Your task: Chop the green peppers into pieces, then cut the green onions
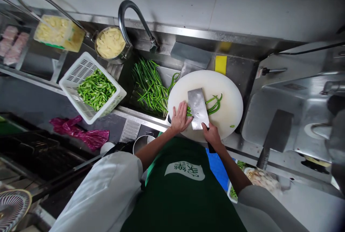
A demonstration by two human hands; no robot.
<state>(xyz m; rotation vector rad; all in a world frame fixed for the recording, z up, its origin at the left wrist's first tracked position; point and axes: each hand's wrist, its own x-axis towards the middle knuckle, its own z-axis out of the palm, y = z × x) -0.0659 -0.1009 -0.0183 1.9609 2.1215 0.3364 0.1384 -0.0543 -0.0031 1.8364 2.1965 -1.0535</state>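
A round white cutting board [229,95] lies over the sink's right edge. My right hand [212,134] is closed round the handle of a broad steel cleaver [198,108], whose blade rests across a few long green peppers [214,104] on the board. My left hand [180,117] lies on the board just left of the blade, fingers stretched forward and pressing on the peppers' near ends. A single cut pepper bit [232,126] sits near the board's right rim.
A heap of long green peppers [148,84] fills the sink under a curved tap [134,16]. A tilted white basket [72,77] holds cut green pieces [96,89]. A pot of pale strips [110,43], a second cleaver [275,135] and a pink bag [86,135] lie around.
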